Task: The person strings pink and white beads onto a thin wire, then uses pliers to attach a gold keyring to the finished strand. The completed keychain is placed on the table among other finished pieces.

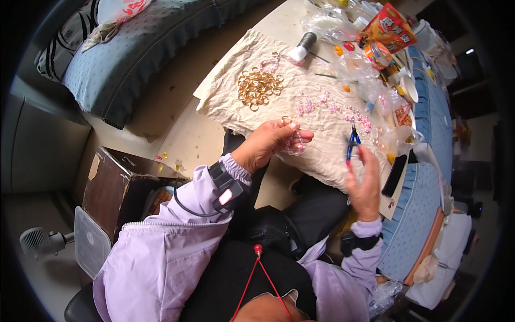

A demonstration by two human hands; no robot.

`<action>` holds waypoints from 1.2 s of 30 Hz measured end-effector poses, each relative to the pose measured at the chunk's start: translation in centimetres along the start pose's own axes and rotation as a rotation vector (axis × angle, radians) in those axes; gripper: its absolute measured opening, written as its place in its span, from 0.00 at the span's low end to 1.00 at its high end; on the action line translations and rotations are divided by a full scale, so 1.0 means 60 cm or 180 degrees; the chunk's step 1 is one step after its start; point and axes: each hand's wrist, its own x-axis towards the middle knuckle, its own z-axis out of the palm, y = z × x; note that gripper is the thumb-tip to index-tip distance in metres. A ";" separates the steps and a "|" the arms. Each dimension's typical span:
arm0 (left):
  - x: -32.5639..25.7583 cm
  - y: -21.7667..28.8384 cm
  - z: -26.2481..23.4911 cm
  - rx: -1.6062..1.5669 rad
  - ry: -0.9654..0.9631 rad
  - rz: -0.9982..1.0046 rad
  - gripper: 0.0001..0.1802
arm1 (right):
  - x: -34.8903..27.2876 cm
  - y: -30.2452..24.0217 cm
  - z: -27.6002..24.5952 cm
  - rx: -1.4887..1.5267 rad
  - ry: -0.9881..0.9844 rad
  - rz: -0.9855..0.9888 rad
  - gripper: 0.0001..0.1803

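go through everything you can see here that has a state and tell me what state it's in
left hand: closed on a beaded piece with a gold ring
right hand: gripping blue-handled pliers, tips up
gold rings: loose, heaped on the cloth
pink beads: scattered on the cloth
thread spool: lying on its side

At the upper right of the frame, a flat red and orange packet with printed lettering lies tilted among the clutter. Just below it sits a small round tub with an orange label. Clear plastic bags spread around them. At the upper left, a white bag with red print rests on the blue cushion.
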 end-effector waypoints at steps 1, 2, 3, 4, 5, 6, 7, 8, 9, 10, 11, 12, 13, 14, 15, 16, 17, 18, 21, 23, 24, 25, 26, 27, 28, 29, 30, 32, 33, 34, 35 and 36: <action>-0.003 -0.001 0.007 0.0081 0.0002 0.0009 0.17 | 0.002 -0.021 0.015 -0.0060 -0.0073 -0.0195 0.38; -0.007 -0.001 0.013 0.0130 -0.0017 0.0053 0.17 | 0.007 -0.038 0.028 -0.0160 -0.0219 -0.0316 0.39; -0.011 0.000 0.017 0.0124 -0.0100 0.0134 0.17 | 0.015 -0.050 0.040 -0.0147 -0.0156 -0.0456 0.42; -0.016 0.002 0.019 0.0204 -0.0044 0.0085 0.17 | 0.021 -0.060 0.046 -0.0047 -0.0162 -0.0390 0.43; -0.021 0.005 0.020 0.0224 -0.0055 0.0072 0.17 | 0.027 -0.066 0.049 -0.0051 -0.0129 -0.0447 0.43; -0.025 0.007 0.021 0.0237 -0.0067 0.0053 0.17 | 0.031 -0.070 0.051 -0.0010 -0.0107 -0.0450 0.43; -0.029 0.008 0.021 0.0200 -0.0014 0.0024 0.17 | 0.034 -0.073 0.051 -0.0091 -0.0070 -0.0555 0.42; -0.029 0.009 0.020 0.0237 0.0014 0.0002 0.17 | 0.035 -0.075 0.051 -0.0150 -0.0018 -0.0640 0.42; -0.029 0.008 0.020 0.0245 0.0030 -0.0023 0.17 | 0.035 -0.076 0.050 -0.0192 0.0040 -0.0716 0.41; -0.028 0.006 0.021 0.0208 0.0007 -0.0050 0.17 | 0.033 -0.076 0.049 -0.0224 0.0014 -0.0709 0.41; -0.026 0.004 0.022 0.0264 0.0009 -0.0047 0.16 | 0.030 -0.077 0.049 -0.0234 0.0000 -0.0696 0.41; -0.025 0.002 0.024 0.0286 -0.0021 -0.0037 0.16 | 0.028 -0.076 0.048 -0.0242 -0.0011 -0.0687 0.42; -0.024 0.000 0.026 0.0284 -0.0055 -0.0042 0.15 | 0.027 -0.076 0.048 -0.0276 0.0004 -0.0707 0.41; -0.025 -0.003 0.029 0.0234 -0.0025 -0.0018 0.15 | 0.026 -0.075 0.048 -0.0306 0.0018 -0.0728 0.41; -0.027 -0.007 0.033 0.0159 0.0000 -0.0012 0.14 | 0.025 -0.075 0.048 -0.0325 0.0001 -0.0701 0.41; -0.028 -0.010 0.037 0.0015 -0.0040 0.0008 0.13 | 0.024 -0.075 0.049 -0.0308 0.0005 -0.0721 0.41; -0.028 -0.009 0.038 0.0176 0.0045 0.0017 0.12 | 0.023 -0.075 0.050 -0.0282 -0.0020 -0.0695 0.41; -0.029 -0.008 0.038 0.0266 0.0069 0.0036 0.11 | 0.022 -0.075 0.052 -0.0254 -0.0047 -0.0672 0.41; -0.029 -0.008 0.038 0.0462 0.0096 0.0124 0.10 | 0.018 -0.076 0.058 -0.0210 -0.0022 -0.0709 0.40; -0.027 -0.011 0.036 0.0551 0.0088 0.0183 0.10 | 0.017 -0.076 0.061 -0.0207 0.0003 -0.0716 0.40; -0.026 -0.013 0.035 0.0588 0.0076 0.0213 0.10 | 0.016 -0.076 0.062 -0.0206 0.0018 -0.0718 0.40; -0.025 -0.014 0.035 0.0593 0.0025 0.0260 0.10 | 0.015 -0.077 0.061 -0.0206 -0.0039 -0.0685 0.39; -0.024 -0.016 0.034 0.0630 0.0077 0.0274 0.09 | 0.013 -0.077 0.060 -0.0208 -0.0096 -0.0655 0.39; -0.023 -0.018 0.035 0.0635 0.0090 0.0306 0.09 | 0.012 -0.078 0.059 -0.0204 -0.0169 -0.0587 0.38; -0.023 -0.019 0.035 0.0627 0.0091 0.0323 0.09 | 0.011 -0.079 0.058 -0.0156 -0.0151 -0.0597 0.38; -0.024 -0.018 0.035 0.0599 0.0101 0.0282 0.09 | 0.010 -0.080 0.058 -0.0105 -0.0147 -0.0567 0.37; -0.025 -0.016 0.035 0.0559 0.0099 0.0224 0.09 | 0.009 -0.081 0.057 -0.0050 -0.0169 -0.0487 0.37; -0.031 -0.013 0.035 0.0347 0.0018 0.0164 0.09 | 0.007 -0.082 0.055 0.0105 -0.0136 -0.0455 0.36; -0.035 -0.012 0.035 0.0174 -0.0062 0.0161 0.09 | 0.005 -0.083 0.054 0.0191 -0.0166 -0.0344 0.36; -0.038 -0.010 0.035 -0.0087 -0.0244 0.0214 0.10 | 0.003 -0.084 0.053 0.0227 -0.0139 -0.0355 0.36; -0.039 -0.009 0.036 -0.0029 -0.0133 0.0146 0.10 | 0.000 -0.085 0.051 0.0271 -0.0145 -0.0299 0.36; -0.040 -0.009 0.037 -0.0060 -0.0122 0.0138 0.10 | -0.002 -0.086 0.050 0.0324 -0.0167 -0.0204 0.36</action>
